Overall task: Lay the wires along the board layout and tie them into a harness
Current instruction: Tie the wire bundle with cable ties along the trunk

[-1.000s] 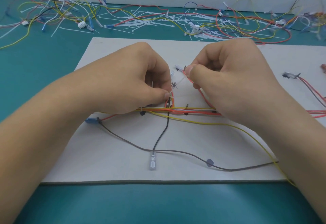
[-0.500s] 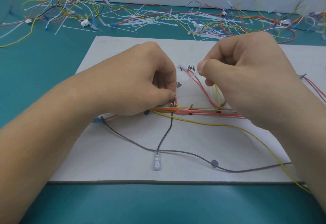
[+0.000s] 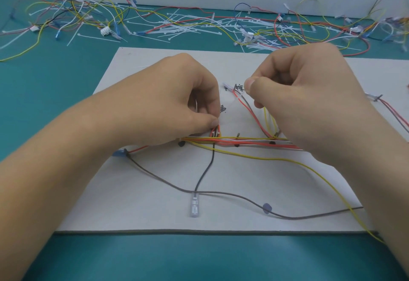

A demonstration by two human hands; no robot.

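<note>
left hand pinches wires | right hand pinches cable tie | board

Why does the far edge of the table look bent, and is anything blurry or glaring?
Head view: the wide-angle lens bows the table's far edge; the board is evenly lit with soft shadows under both hands; a pale sheen shows on the teal table near the front; the wire pile at far right smears into blur.

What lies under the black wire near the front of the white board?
The black wire crosses a grey wire lying on the white board and ends at a clear connector. Its upper end disappears under the left hand.
</note>
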